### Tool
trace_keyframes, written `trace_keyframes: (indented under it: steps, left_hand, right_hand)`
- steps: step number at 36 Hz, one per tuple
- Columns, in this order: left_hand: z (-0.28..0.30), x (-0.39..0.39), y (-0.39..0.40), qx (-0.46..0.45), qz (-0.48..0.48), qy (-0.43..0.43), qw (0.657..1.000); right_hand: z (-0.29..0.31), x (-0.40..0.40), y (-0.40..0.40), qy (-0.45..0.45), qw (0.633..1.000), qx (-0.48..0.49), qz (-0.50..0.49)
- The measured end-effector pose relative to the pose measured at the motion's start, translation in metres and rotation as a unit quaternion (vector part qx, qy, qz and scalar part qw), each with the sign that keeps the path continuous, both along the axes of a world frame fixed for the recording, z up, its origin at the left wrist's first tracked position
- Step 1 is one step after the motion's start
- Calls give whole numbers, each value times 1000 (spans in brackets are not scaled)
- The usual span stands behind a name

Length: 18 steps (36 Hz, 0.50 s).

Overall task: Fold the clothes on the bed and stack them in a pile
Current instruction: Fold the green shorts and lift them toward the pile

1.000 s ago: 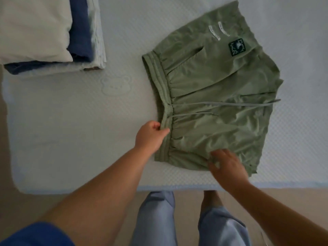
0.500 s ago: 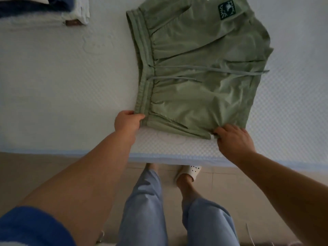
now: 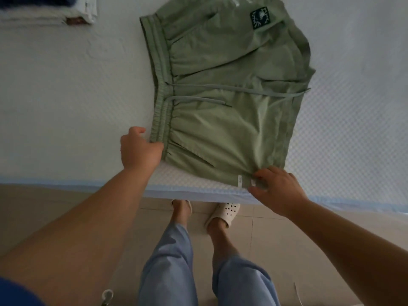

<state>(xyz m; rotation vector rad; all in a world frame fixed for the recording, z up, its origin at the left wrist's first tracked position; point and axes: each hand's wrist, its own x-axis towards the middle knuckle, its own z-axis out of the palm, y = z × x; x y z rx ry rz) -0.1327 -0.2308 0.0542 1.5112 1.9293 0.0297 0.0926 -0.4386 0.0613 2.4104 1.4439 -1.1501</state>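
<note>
Left hand (image 3: 141, 149) pinches the waistband corner of the shorts (image 3: 223, 96), right hand (image 3: 276, 188) pinches the near hem. Lift both corners evenly and fold the near half over flat.

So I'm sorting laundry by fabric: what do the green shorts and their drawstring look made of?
The green shorts look like thin woven synthetic, perhaps nylon: faint sheen, fine crisp wrinkles, gathered waistband. The drawstring looks like flat woven tape, grey and matte. The fibre itself can't be confirmed.

Beige tiled floor (image 3: 265, 235), dim light
</note>
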Motion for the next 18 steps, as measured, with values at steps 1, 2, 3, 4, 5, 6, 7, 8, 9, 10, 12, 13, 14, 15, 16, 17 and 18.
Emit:
trace_keyframes:
  steps: [1,2,3,4,5,6,7,8,9,10,12,13,14,15,16,17,18]
  left_hand:
    - [4,4,0,22,-22,3,1000]
    - [8,8,1,42,-47,0,998]
    - [12,12,2,57,-74,-6,996]
    - [16,18,5,69,-102,-14,992]
    - [19,23,8,75,-131,-23,988]
    - [22,30,12,76,-159,-27,984]
    - [23,35,17,73,-189,-27,979]
    - [24,40,21,69,-224,-25,972]
    - [24,45,25,68,-263,-25,962]
    - [23,50,30,71,-301,-28,951]
    - [20,60,41,79,-362,-32,928]
    - [19,64,46,81,-383,-35,919]
    - [17,69,51,83,-400,-38,912]
    - [15,75,56,84,-412,-39,906]
    - [14,80,61,85,-418,-37,904]
    - [12,85,65,87,-421,-36,902]
    - [9,89,70,89,-422,-36,902]
  right_hand:
    - [4,2,1,7,999,-2,-33]
    - [8,4,3,12,998,-5,-66]
    - [10,7,6,17,995,-10,-97]
    - [13,10,10,23,992,-13,-127]
    - [15,14,16,27,987,-13,-155]
    - [16,19,22,30,983,-12,-181]
    - [17,25,30,32,979,-13,-202]
    - [17,32,37,31,975,-15,-217]
    - [18,39,44,28,973,-15,-230]
    - [17,47,51,22,969,-12,-244]
    - [16,62,67,12,960,-2,-278]
    - [16,69,75,6,956,1,-294]
    - [16,76,82,-1,952,5,-306]
    - [16,82,89,-10,949,9,-314]
    - [16,88,95,-22,949,16,-315]
    - [16,94,102,-42,950,26,-308]
    - [16,100,108,-65,951,39,-298]
